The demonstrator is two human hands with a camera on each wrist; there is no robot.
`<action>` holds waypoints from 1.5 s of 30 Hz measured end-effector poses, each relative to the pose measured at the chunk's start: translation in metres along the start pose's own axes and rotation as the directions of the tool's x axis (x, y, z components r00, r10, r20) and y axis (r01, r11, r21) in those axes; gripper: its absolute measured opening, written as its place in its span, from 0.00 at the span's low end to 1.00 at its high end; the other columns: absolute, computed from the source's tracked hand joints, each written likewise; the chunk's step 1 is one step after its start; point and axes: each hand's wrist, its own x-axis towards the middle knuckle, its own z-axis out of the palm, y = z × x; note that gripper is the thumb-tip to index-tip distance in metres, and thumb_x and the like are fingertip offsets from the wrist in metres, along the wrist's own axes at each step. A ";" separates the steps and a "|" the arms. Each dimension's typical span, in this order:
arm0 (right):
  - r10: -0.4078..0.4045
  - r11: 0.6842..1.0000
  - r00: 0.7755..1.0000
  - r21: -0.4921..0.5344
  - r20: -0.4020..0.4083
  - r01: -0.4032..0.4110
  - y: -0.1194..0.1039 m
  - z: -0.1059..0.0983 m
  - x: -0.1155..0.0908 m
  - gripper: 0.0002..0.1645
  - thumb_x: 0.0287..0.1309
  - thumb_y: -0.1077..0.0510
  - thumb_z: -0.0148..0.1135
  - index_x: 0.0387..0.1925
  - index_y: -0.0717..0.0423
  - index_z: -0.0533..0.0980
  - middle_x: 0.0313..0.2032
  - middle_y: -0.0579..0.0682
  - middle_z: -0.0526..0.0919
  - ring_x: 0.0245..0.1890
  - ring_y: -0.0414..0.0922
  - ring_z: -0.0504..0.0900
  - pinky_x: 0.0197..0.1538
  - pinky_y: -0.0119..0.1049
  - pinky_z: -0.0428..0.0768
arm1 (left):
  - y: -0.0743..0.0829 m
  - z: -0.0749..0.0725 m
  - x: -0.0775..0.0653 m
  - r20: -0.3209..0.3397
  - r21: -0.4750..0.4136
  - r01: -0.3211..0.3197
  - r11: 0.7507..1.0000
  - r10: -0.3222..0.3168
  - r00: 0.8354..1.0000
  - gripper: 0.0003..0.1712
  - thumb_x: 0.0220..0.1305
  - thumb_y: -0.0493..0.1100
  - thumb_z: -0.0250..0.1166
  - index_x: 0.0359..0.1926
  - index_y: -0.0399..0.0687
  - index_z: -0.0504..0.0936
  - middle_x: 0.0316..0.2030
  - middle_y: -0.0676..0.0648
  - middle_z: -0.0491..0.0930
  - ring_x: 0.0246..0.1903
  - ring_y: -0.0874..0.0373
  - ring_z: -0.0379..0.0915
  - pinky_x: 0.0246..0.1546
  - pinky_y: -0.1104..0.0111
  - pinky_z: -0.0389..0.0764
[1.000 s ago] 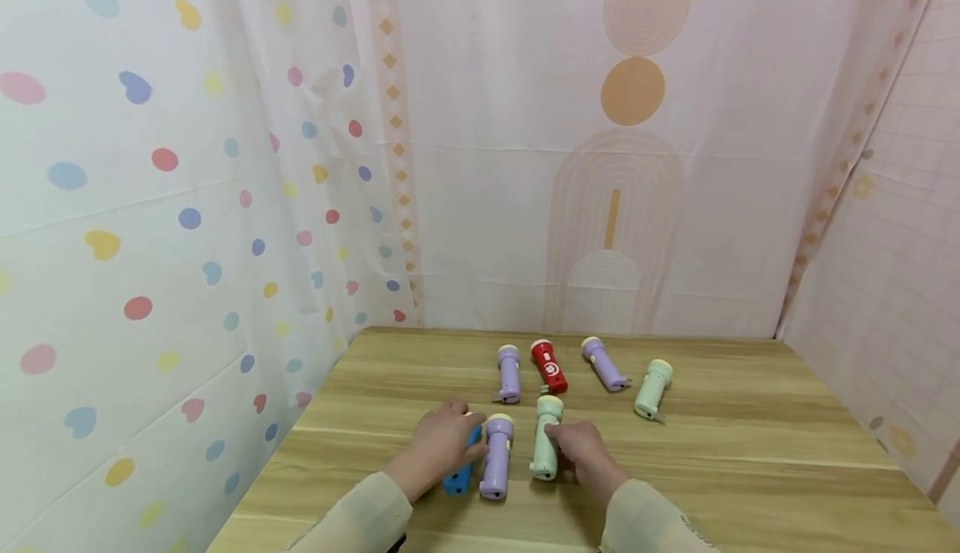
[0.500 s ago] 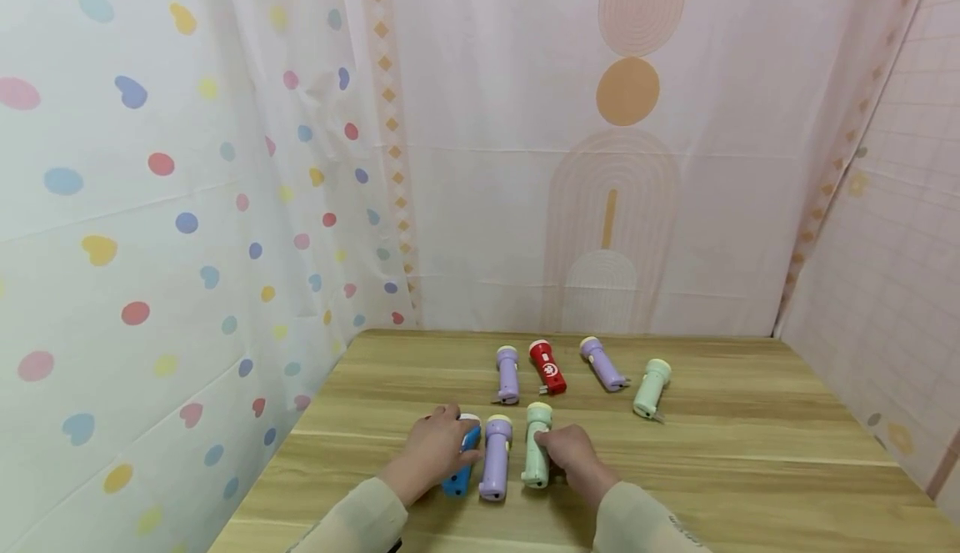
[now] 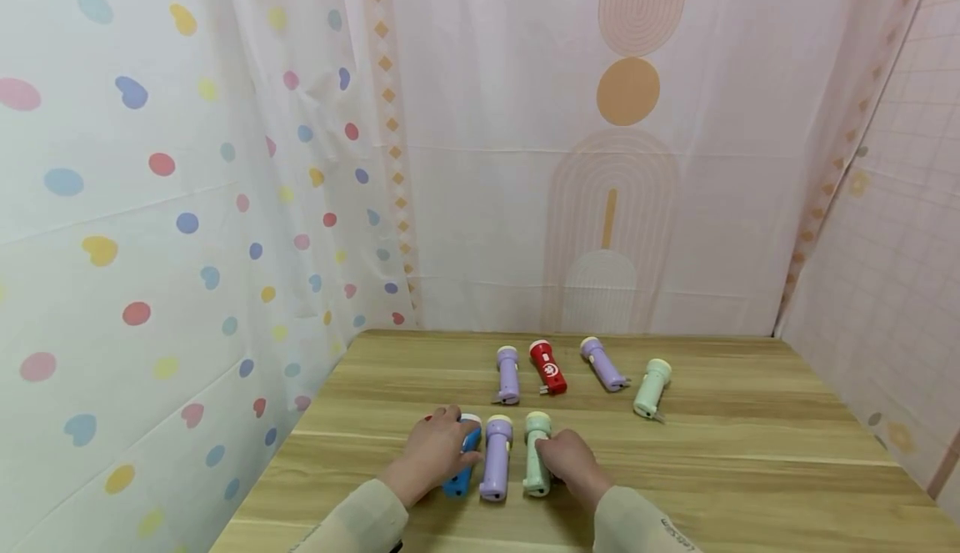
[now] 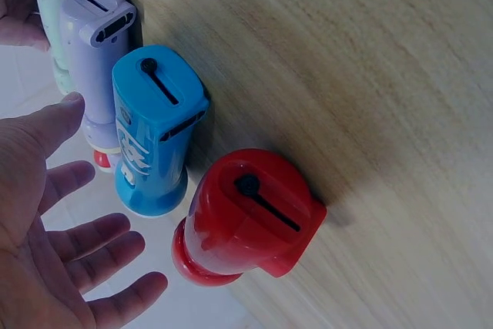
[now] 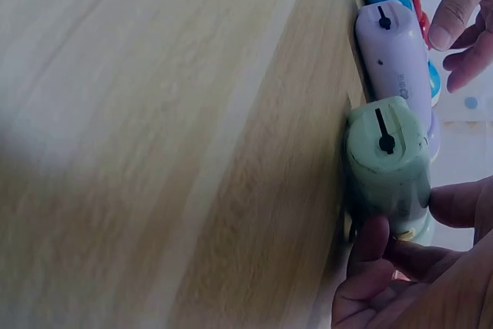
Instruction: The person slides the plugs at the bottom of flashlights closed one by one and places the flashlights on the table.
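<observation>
My right hand (image 3: 572,458) grips a mint-green flashlight (image 3: 537,474) lying on the table. In the right wrist view its thumb and fingers are on either side of the green body. Left of it, a lilac flashlight (image 3: 496,461) lies parallel with a gap between. My left hand (image 3: 435,453) is spread above a blue flashlight (image 3: 459,480) and a red flashlight (image 4: 250,217). The left wrist view shows its fingers relaxed and holding nothing. From the head view that red flashlight is mostly hidden under the hand.
Farther back on the wooden table (image 3: 735,453) lie two lilac flashlights (image 3: 507,376), another red flashlight (image 3: 548,367) and a second mint-green one (image 3: 652,389). Several have plug prongs folded out. Patterned curtains (image 3: 480,203) hang behind the table and at both sides.
My right hand has drawn the mint-green flashlight nearer and slightly left, in line with the lilac one. My left hand has shifted slightly, staying over the blue and red flashlights.
</observation>
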 end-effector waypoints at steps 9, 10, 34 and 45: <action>-0.031 0.999 0.999 -0.027 0.027 0.032 0.003 -0.009 -0.001 0.14 0.64 0.57 0.56 0.24 0.60 0.72 0.22 0.51 0.72 0.24 0.45 0.72 0.28 0.35 0.71 | -0.001 0.000 -0.003 0.000 -0.002 -0.006 1.000 0.006 1.000 0.28 0.59 0.59 0.70 0.56 0.51 0.83 0.44 0.42 0.77 0.43 0.46 0.75 0.38 0.52 0.80; -0.039 0.999 0.999 -0.023 0.028 0.039 0.004 -0.010 0.000 0.16 0.64 0.57 0.56 0.20 0.57 0.71 0.20 0.49 0.71 0.22 0.44 0.71 0.25 0.33 0.69 | -0.001 0.000 -0.003 -0.001 -0.005 -0.006 1.000 0.006 1.000 0.28 0.59 0.59 0.70 0.56 0.51 0.83 0.44 0.42 0.77 0.43 0.46 0.75 0.38 0.52 0.80; -0.051 0.960 0.984 -0.281 -0.173 0.001 0.027 -0.133 0.036 0.19 0.66 0.52 0.47 0.35 0.64 0.77 0.30 0.57 0.77 0.27 0.50 0.72 0.27 0.40 0.67 | -0.012 0.003 -0.016 0.014 -0.029 -0.028 0.999 0.029 0.999 0.26 0.60 0.57 0.70 0.55 0.50 0.83 0.48 0.40 0.78 0.46 0.44 0.75 0.36 0.51 0.80; -0.021 0.942 0.973 -0.331 -0.228 -0.057 0.041 -0.169 0.051 0.19 0.62 0.53 0.41 0.23 0.59 0.71 0.23 0.54 0.71 0.24 0.49 0.69 0.25 0.41 0.67 | -0.012 0.007 -0.019 0.036 -0.026 -0.043 0.999 0.044 0.998 0.27 0.61 0.57 0.69 0.57 0.48 0.83 0.48 0.41 0.78 0.46 0.49 0.77 0.43 0.55 0.81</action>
